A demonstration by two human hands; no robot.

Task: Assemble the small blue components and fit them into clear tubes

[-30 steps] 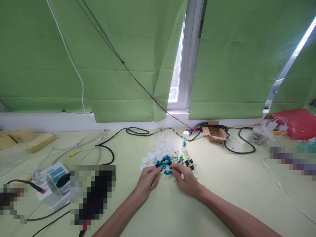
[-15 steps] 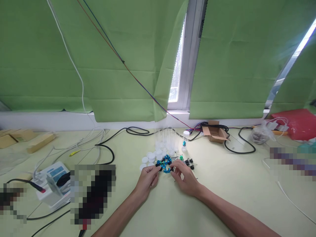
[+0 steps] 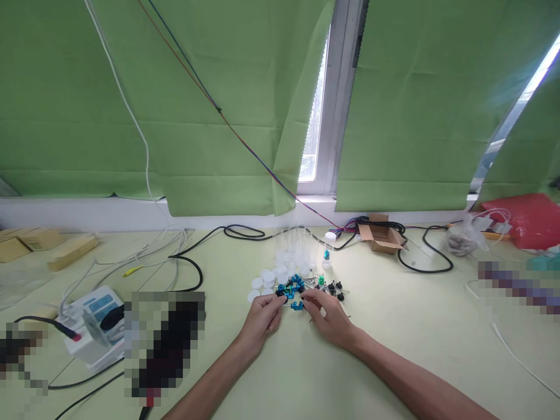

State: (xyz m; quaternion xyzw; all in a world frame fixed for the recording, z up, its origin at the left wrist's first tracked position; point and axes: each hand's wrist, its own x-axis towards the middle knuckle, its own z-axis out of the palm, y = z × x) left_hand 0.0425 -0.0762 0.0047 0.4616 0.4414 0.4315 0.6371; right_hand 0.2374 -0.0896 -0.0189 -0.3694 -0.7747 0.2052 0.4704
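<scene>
My left hand (image 3: 263,315) is closed in a pinch on a small black-headed metal pin (image 3: 285,301), whose thin shaft seems to point right. Opposite it, my right hand (image 3: 327,315) pinches a small blue plastic piece (image 3: 297,305), partly covered by the fingertips. The pin and the piece are close together; whether they touch I cannot tell. Just beyond the fingers lies a pile of similar blue pieces (image 3: 294,284). To its right are a green piece (image 3: 321,280) and several loose black-headed pins (image 3: 339,286).
White round caps (image 3: 257,283) lie left of the pile. Clear tubes (image 3: 308,248) stand behind, beside a capped tube (image 3: 326,256) with something blue inside. Farther back are an opened cardboard box (image 3: 381,236) and black cables (image 3: 245,232). A white power unit (image 3: 94,326) sits left.
The blue piece at my right fingertips has shifted slightly down and right, and my right hand with it. My left hand has stayed almost still.
</scene>
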